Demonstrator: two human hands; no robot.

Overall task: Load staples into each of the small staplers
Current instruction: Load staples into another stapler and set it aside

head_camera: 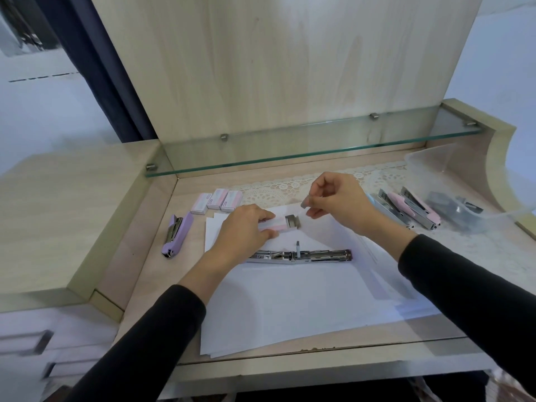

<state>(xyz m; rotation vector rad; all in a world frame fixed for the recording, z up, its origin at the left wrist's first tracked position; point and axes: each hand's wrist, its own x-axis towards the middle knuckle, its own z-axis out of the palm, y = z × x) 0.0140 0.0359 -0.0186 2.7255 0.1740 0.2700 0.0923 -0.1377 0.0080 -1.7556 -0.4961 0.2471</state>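
The person's left hand (246, 230) grips a pink-and-white staple box (272, 225) on the white paper sheets (290, 300), thumb and fingers curled round its sides. The box's inner tray is slid out to the right and shows grey metal. The right hand (342, 198) hovers just beyond the box, thumb and forefinger pinching a short strip of staples (304, 203) (small and slightly blurred). The hands are close but not touching.

Nearer on the paper lies an opened stapler (304, 254), unfolded flat with its metal channel facing up. A purple stapler (177, 233), closed, lies at the left on the bare wooden desk (139, 274). Three more staple boxes (217, 201) sit side by side at the far left edge of a lace mat (275, 191). At the right, on the mat, is a cluster of small staplers (406, 210), pink and pale blue, beside a clear plastic tub (435, 163) holding a dark stapler (455, 207).
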